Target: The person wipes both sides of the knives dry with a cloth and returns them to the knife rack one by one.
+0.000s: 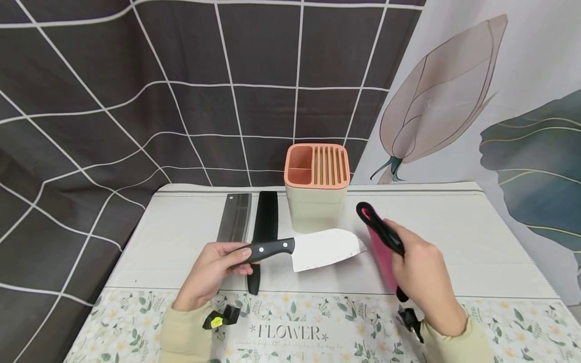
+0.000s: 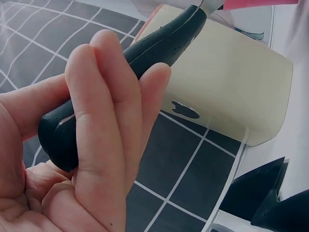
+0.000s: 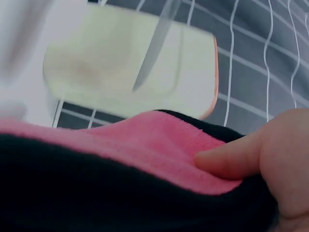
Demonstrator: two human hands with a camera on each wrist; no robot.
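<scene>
My left hand (image 1: 211, 272) grips the black riveted handle of a kitchen knife (image 1: 322, 249). The broad blade points right, held level in front of the knife block (image 1: 316, 209). In the left wrist view, curled fingers (image 2: 99, 111) wrap the handle (image 2: 166, 43). My right hand (image 1: 422, 269) holds a folded pink cloth (image 1: 381, 257) with black edging, just right of the blade tip and apart from it. In the right wrist view, the thumb presses into the plush pink side of the cloth (image 3: 140, 140), and the blade (image 3: 157, 53) shows beyond it.
A cleaver (image 1: 235, 217) with a grey metal blade and a black knife (image 1: 265, 214) lie on the table, left of the cream block with its orange slotted top. A floral mat (image 1: 290, 312) covers the front. Dark gridded fabric (image 1: 181, 101) hangs behind.
</scene>
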